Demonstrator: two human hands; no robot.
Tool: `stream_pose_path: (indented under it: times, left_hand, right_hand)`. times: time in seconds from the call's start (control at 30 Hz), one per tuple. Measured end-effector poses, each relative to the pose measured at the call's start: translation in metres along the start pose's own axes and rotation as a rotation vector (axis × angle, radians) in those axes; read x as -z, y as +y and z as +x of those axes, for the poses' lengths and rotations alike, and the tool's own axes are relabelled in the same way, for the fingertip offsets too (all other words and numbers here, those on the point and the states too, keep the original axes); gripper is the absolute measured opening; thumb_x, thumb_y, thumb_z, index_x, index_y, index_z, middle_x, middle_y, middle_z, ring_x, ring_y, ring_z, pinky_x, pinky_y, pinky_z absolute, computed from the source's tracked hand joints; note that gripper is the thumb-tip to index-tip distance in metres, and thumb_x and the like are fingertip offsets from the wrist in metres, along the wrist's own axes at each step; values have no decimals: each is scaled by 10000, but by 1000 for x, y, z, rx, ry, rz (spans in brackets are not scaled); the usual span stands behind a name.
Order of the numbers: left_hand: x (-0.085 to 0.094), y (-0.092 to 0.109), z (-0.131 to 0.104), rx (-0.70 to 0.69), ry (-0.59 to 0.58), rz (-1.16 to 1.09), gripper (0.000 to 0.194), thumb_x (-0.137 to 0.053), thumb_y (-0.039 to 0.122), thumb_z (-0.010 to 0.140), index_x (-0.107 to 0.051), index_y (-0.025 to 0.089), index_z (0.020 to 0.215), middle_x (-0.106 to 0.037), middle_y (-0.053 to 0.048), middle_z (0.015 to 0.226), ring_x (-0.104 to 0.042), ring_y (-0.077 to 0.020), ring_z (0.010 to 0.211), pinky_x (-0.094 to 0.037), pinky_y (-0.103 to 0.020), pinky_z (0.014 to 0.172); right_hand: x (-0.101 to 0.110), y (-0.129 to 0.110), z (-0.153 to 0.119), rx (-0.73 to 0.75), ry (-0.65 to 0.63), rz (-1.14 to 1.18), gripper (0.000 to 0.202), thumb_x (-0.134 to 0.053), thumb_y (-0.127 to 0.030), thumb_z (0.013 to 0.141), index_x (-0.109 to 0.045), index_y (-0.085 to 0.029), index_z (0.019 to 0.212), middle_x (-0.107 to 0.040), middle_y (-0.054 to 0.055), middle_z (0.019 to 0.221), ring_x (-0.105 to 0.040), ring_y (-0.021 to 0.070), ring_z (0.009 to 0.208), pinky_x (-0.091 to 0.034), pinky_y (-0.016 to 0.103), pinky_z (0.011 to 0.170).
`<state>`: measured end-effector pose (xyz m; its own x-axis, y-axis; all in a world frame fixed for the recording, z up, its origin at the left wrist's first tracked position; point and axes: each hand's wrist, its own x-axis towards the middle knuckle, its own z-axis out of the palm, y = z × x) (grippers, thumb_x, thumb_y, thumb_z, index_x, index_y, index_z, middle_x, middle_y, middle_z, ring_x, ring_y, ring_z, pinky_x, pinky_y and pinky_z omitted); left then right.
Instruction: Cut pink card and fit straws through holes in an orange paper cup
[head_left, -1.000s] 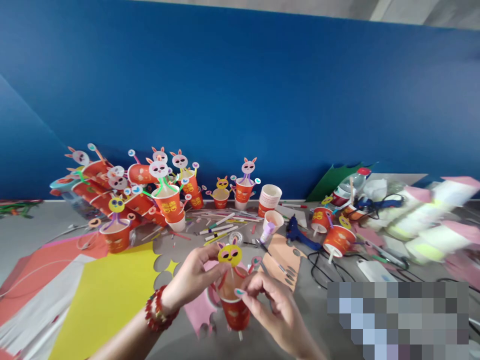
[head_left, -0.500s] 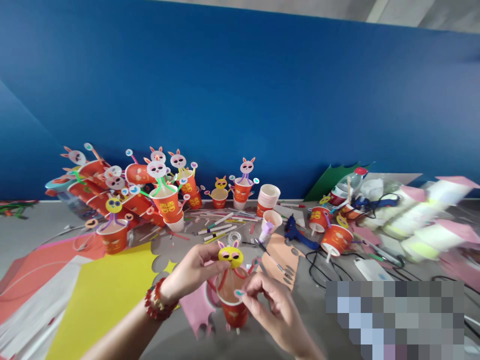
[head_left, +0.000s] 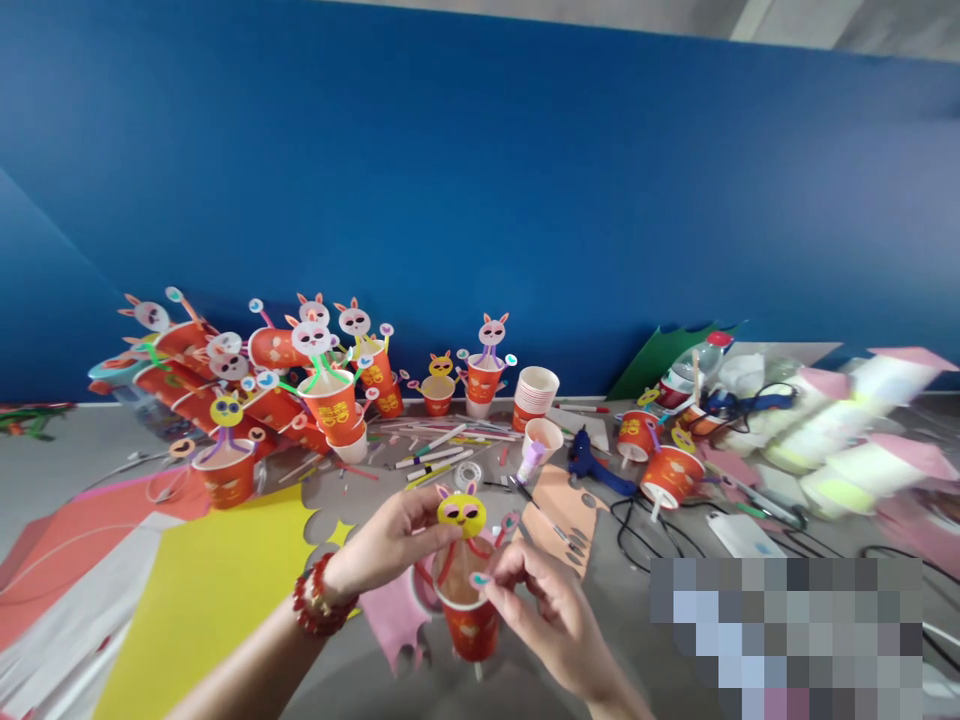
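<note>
A yellow rabbit-eared paper face [head_left: 461,514] is pinched by its edge between the thumb and fingers of the left hand [head_left: 390,552], above the mouth of a red paper cup [head_left: 471,632]. A small paper disc with a teal mark [head_left: 479,580] is pinched between the right hand's [head_left: 541,600] thumb and forefinger, at the cup's rim. Whether the surface [head_left: 592,620] is touched by the cup cannot be told. A blue glue gun [head_left: 600,471] is placed beyond the right hand, beside a peach paper sheet [head_left: 549,505].

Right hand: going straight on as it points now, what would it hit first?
Probably the red cup, just past the small disc that the right hand pinches, though depth is hard to judge.
</note>
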<state>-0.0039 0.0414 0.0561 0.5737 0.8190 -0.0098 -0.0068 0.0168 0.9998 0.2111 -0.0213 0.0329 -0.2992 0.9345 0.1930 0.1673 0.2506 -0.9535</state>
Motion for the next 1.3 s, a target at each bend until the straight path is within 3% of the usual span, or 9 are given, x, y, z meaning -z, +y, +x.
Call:
stream_pose_path:
  times: [0.23,0.33,0.43,0.6,0.73,0.9,1.03,1.3]
  left_hand:
    - [-4,-3,6,40,-2,-145,247,-683,353,870,-724,153,1010,-761,-82,955,-699,-227,918,-504,-353,907]
    - [-6,-3,6,18,23,-169,302,-690,356,864,-689,159,1094,-751,-98,1023,-692,-246,971,-500,-378,930]
    - [-8,-3,-1,-47,52,-158,402,-668,373,880,-617,183,1230,-697,-126,1184,-641,-275,1100,-470,-407,986]
    - [-14,-17,-20,-243,164,-129,450,-565,512,913,-615,176,1209,-629,-152,1245,-579,-325,1169,-436,-454,1031]
    - [-23,-33,-31,-199,224,-75,277,-619,349,915,-616,222,1162,-598,-119,1226,-596,-295,1134,-493,-413,964]
    - [-28,-34,-34,-329,370,190,173,-581,221,930,-640,232,1092,-563,-126,1259,-518,-298,1224,-478,-399,968]
    - [-30,-27,-31,-345,380,274,147,-518,195,955,-655,214,1006,-604,-119,1183,-570,-262,1123,-466,-364,932]
    - [-37,-24,-23,-243,467,117,185,-527,292,962,-659,188,885,-631,-77,1007,-579,-214,960,-446,-278,834]
  right_hand:
    - [1,6,-1,-39,-7,65,225,-568,-341,952,-581,-178,797,-563,5,727,-551,135,672,-448,232,636]
    - [1,8,-1,-71,15,98,252,-586,-362,946,-556,-181,773,-524,-12,701,-541,126,646,-442,220,609]
    - [-1,11,-1,-94,59,135,272,-606,-401,932,-565,-182,776,-524,-13,691,-519,117,607,-427,207,558]
    - [0,14,-1,-90,151,152,281,-633,-425,914,-614,-177,784,-585,14,704,-538,131,619,-429,213,558]
    - [0,12,1,-112,149,185,275,-639,-423,908,-613,-180,782,-580,12,706,-534,135,626,-438,219,572]
    - [-1,9,4,-122,133,175,284,-634,-427,909,-593,-179,776,-551,-2,687,-505,123,608,-417,209,550]
    - [1,5,3,-138,105,119,297,-622,-426,920,-576,-177,764,-539,-11,670,-510,112,587,-400,201,529]
    - [8,-5,6,-166,10,186,290,-620,-457,915,-581,-186,817,-602,0,747,-578,101,510,-458,202,483]
